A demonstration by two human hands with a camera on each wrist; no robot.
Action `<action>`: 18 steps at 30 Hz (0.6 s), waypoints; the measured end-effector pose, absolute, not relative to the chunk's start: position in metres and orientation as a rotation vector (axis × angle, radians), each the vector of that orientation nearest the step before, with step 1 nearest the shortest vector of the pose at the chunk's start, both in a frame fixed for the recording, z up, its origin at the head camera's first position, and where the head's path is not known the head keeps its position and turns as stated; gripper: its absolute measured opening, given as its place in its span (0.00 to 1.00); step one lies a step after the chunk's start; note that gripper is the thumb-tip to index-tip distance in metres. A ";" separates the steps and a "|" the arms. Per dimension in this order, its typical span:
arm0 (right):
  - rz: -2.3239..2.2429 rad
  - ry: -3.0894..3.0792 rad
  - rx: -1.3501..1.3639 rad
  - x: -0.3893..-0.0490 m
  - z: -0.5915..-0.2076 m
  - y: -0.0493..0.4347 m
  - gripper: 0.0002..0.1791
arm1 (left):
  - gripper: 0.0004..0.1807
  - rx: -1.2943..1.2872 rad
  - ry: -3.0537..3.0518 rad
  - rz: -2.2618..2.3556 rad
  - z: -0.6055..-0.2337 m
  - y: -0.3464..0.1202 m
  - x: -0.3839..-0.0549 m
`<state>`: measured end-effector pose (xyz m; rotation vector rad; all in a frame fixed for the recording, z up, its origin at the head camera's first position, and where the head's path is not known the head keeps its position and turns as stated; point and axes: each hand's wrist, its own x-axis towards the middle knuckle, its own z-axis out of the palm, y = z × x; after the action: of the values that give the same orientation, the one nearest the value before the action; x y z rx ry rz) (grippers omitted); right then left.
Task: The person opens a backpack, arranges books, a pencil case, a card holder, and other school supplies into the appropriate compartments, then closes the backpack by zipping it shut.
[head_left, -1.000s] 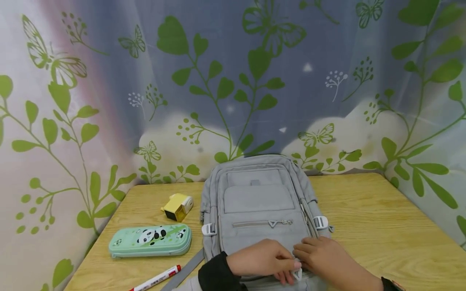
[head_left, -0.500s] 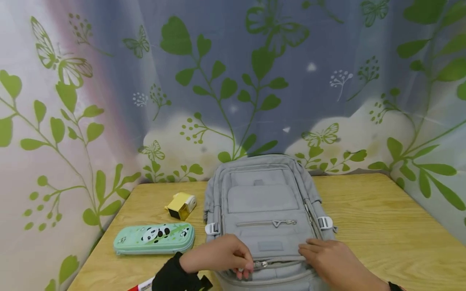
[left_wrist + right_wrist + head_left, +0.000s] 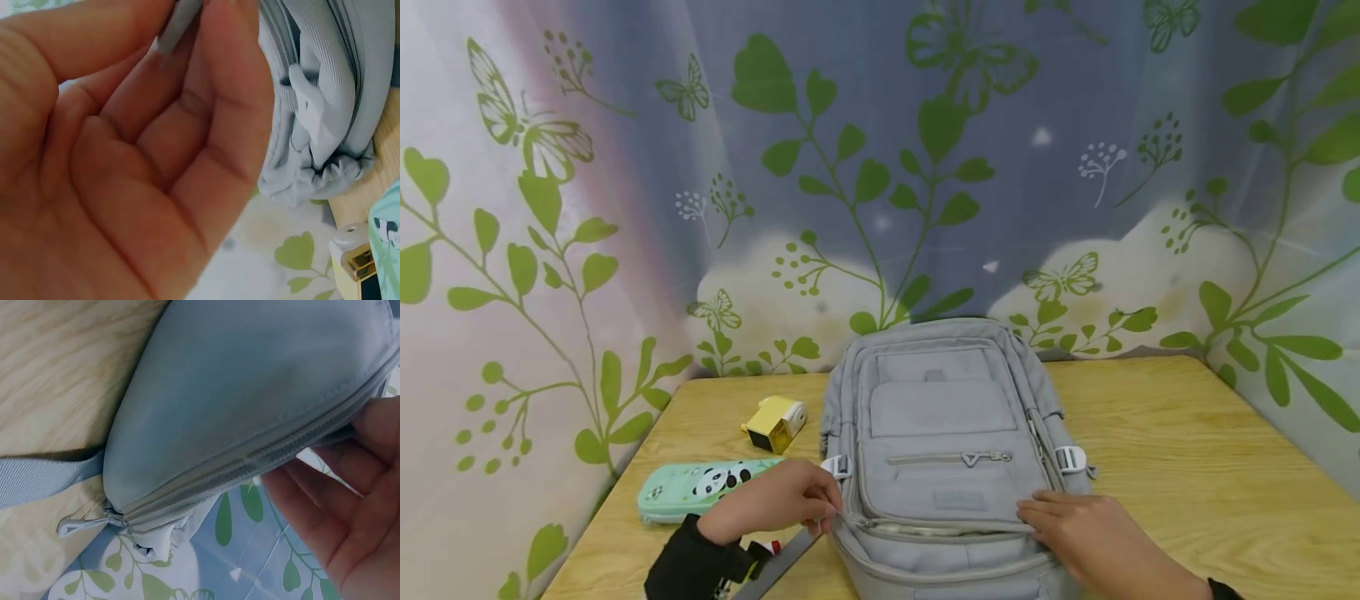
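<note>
Firstly, on a wood-grain table [image 3: 1165, 433] before a curtain [image 3: 865, 167] printed with green leaves and butterflies: one mint panda case [image 3: 688, 490], partly covered by the left hand [image 3: 775, 502], which pinches a small grey tab [image 3: 180, 28] beside the backpack's lower left corner; one yellow-and-white boxy gadget [image 3: 775, 423] behind. Centrally, one grey backpack [image 3: 943, 408], front upward, its lower zip [image 3: 947, 531] parted. Rightmost, the right hand [image 3: 1086, 529], fingers extended, resting on the backpack's lower right edge.
</note>
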<state>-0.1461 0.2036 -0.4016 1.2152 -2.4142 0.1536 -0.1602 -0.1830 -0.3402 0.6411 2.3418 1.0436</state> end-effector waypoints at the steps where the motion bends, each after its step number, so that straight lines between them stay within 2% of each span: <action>1: 0.161 -2.421 1.225 -0.146 -0.402 0.204 0.13 | 0.07 0.646 2.364 1.027 -0.341 -0.184 -0.163; 7: 0.174 -2.450 1.257 -0.144 -0.404 0.205 0.12 | 0.07 0.663 2.384 0.902 -0.338 -0.189 -0.170; 18: 0.290 -2.523 1.253 -0.145 -0.404 0.213 0.17 | 0.10 0.676 2.374 0.794 -0.338 -0.187 -0.171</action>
<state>-0.1450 0.2130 -0.4043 1.2526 -2.5230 0.2895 -0.1714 -0.1868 -0.3376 0.6758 2.3742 0.7940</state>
